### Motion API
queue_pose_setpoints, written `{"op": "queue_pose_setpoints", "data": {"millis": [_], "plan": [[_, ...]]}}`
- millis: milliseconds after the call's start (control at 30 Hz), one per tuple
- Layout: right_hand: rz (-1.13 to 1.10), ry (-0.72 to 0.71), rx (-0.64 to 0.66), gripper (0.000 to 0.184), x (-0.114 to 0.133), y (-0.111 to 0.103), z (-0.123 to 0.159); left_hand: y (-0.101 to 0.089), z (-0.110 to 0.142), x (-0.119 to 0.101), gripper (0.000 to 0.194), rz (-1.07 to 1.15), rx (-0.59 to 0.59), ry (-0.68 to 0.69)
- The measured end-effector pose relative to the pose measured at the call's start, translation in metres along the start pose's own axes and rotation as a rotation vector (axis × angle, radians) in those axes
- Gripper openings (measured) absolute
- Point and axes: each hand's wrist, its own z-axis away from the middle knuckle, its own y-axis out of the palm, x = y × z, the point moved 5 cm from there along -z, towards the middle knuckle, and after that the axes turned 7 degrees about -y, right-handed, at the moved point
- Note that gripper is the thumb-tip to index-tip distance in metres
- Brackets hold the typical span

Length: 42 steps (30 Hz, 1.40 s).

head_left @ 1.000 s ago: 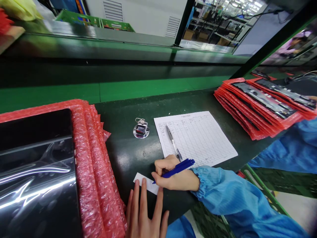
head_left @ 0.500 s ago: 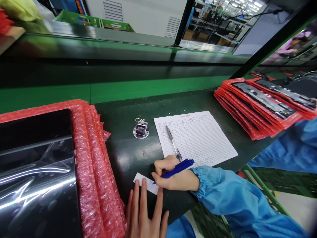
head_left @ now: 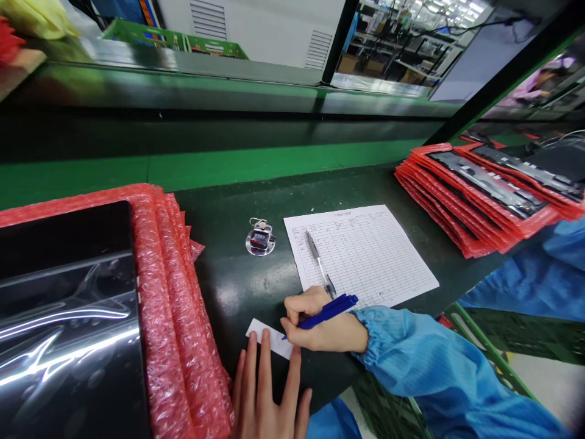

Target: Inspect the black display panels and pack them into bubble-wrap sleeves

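My right hand (head_left: 320, 320) grips a blue pen (head_left: 329, 311), its tip resting at the right part of a small white paper slip (head_left: 277, 342). Spread flat, my left hand (head_left: 269, 390) presses the slip to the dark green table with its fingertips and holds nothing. Just beyond my right hand lies a printed form (head_left: 365, 256) with a table grid and a few handwritten marks. A grey and clear pen (head_left: 319, 256) rests on that form, its near end close to my right knuckles.
On the left, a black screen panel (head_left: 68, 317) lies on stacked red bubble-wrap bags (head_left: 171, 305). A round metal piece with a small black counter (head_left: 260, 239) sits mid-table. More red bags (head_left: 448, 201) with dark parts are stacked right. Another person's blue sleeve (head_left: 530, 274) shows there.
Almost nothing differs. The pen tip and my right fingers have shifted very slightly on the slip; my left hand stays where it was. The green belt behind the table has slid left.
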Motion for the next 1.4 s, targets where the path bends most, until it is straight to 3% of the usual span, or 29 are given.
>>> {"op": "queue_pose_setpoints", "data": {"millis": [467, 1067, 1400], "plan": [[-0.009, 0.032, -0.001, 0.033, 0.0002, -0.0019, -0.0012, 0.0006, 0.0003, 0.0009, 0.040, -0.002, 0.022, -0.015], [0.019, 0.093, 0.021, 0.033, 0.0027, -0.0032, -0.0015, 0.0016, 0.0018, 0.0006, 0.062, -0.079, 0.032, 0.022], [0.016, 0.087, 0.018, 0.034, 0.0019, -0.0033, -0.0023, 0.0011, 0.0004, -0.0004, 0.062, -0.096, 0.029, 0.038]]}}
